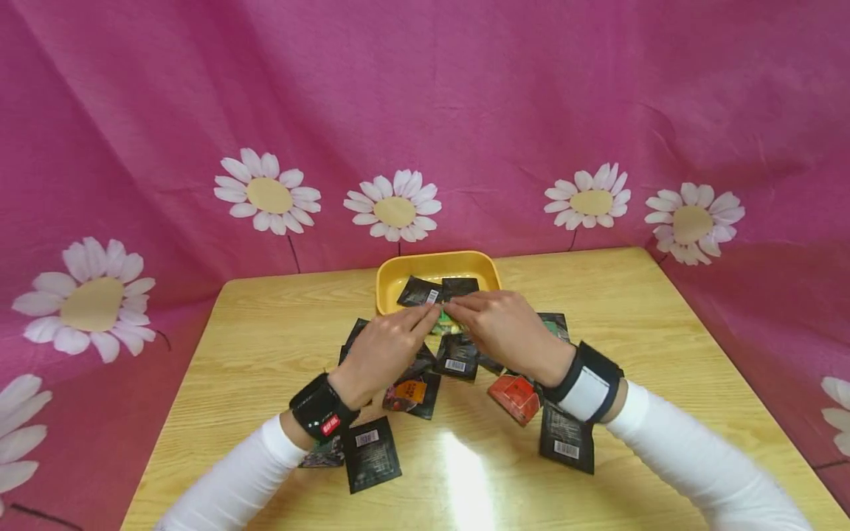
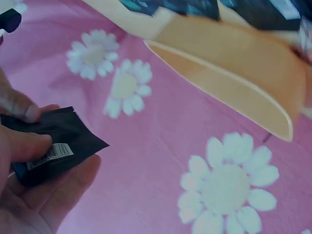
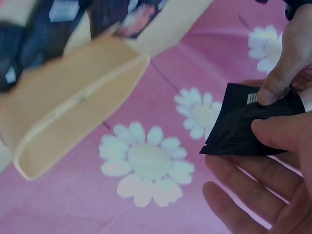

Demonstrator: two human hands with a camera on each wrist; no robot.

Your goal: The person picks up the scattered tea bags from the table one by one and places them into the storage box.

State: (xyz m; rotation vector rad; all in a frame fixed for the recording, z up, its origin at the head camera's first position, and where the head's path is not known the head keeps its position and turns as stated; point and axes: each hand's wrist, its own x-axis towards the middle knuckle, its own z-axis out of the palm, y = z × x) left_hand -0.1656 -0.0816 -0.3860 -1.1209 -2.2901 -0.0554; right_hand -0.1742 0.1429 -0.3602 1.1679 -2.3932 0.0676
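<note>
Between my hands is a small flat sachet, its green and yellow face [image 1: 446, 322] partly showing in the head view. Its black back [image 2: 61, 146] carries a white barcode and shows in both wrist views. My left hand [image 1: 387, 350] pinches one side of it between thumb and fingers. The other side is pinched by my right hand [image 1: 510, 330], with the thumb on the black back [image 3: 236, 124]. Both hands meet just in front of a yellow tray [image 1: 438, 260], in which black sachets [image 1: 420, 292] lie.
More sachets lie about the wooden table [image 1: 265, 324]: a black one [image 1: 373, 459] by my left wrist, another [image 1: 567, 440] by my right wrist, a red one [image 1: 516, 399], and several partly under my hands. A pink daisy-print cloth [image 1: 478, 133] hangs behind.
</note>
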